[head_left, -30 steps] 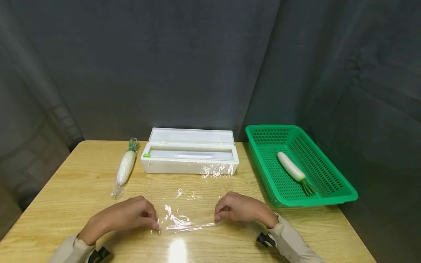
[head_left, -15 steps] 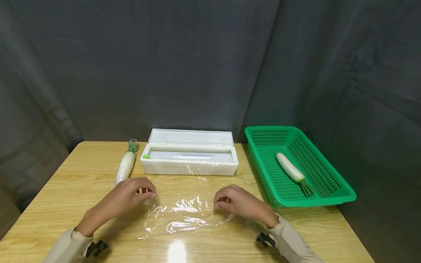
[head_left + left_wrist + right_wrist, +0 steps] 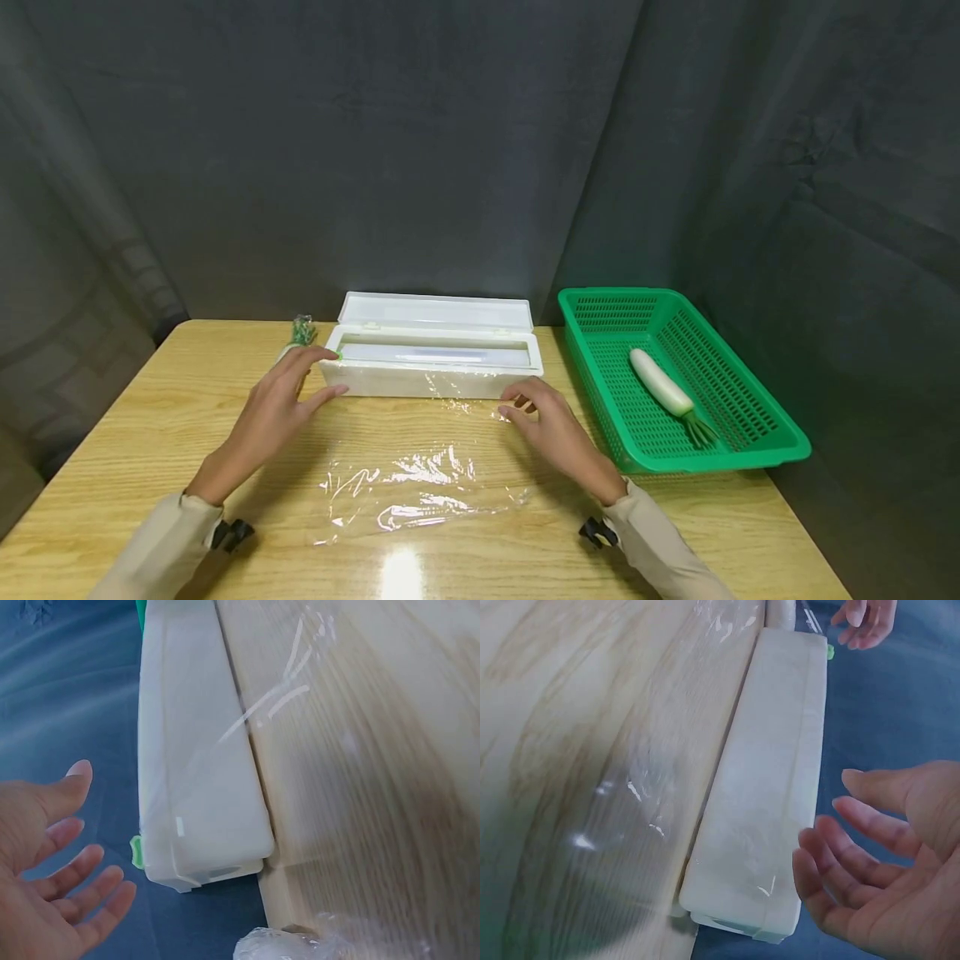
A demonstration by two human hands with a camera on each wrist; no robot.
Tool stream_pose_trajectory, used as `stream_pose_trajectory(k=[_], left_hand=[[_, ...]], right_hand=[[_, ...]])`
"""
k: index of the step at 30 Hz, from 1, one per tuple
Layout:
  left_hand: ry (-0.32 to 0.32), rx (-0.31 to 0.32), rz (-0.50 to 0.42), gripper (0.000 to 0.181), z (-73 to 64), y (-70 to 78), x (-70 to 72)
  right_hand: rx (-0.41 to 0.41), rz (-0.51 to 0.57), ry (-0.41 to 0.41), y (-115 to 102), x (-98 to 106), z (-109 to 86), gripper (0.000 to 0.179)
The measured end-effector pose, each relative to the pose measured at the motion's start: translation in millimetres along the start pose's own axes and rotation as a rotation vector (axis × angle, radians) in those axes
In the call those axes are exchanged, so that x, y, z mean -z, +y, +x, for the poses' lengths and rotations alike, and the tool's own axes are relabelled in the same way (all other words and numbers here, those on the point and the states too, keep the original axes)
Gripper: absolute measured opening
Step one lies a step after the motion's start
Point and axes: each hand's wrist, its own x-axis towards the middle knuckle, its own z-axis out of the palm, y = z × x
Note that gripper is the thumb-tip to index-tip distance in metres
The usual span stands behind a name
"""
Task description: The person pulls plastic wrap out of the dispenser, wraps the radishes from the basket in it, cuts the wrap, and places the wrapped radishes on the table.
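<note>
A sheet of clear cling film point(image 3: 420, 483) lies on the table and runs up to the front of a white cling film dispenser box point(image 3: 435, 383), whose lid stands raised. My left hand point(image 3: 273, 404) is at the box's left end, fingers spread near the green slider point(image 3: 136, 852); in the head view I cannot tell whether they touch it. Near the box's front right corner is my right hand point(image 3: 551, 425), its fingers loosely bent with nothing between them. A wrapped white radish point(image 3: 300, 333) lies behind my left hand, mostly hidden.
At the right a green basket point(image 3: 750, 458) holds one unwrapped white radish point(image 3: 662, 383) with trimmed green stems. A dark curtain point(image 3: 450, 150) hangs behind the table point(image 3: 187, 375).
Both hands have let go of the film, which now lies spread on the table. They have moved forward to the box, the left to its left end, the right towards its right end.
</note>
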Motion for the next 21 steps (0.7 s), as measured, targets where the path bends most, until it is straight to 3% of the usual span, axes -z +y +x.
stream_pose_trajectory(k=[10, 15, 21], left_hand=[[-0.015, 0.053, -0.036, 0.062, 3.8, -11.9, -7.5], [-0.078, 0.154, -0.105, 0.066, 8.7, -16.5, -12.7], [-0.129, 0.259, -0.16, 0.069, 12.8, -21.0, -16.1]], right_hand=[[-0.065, -0.055, 0.182, 8, -2, 6.4, 0.025], [-0.101, -0.114, 0.263, 11, -2, 8.9, 0.03], [-0.141, -0.139, 0.277, 18, -4, 11.4, 0.04]])
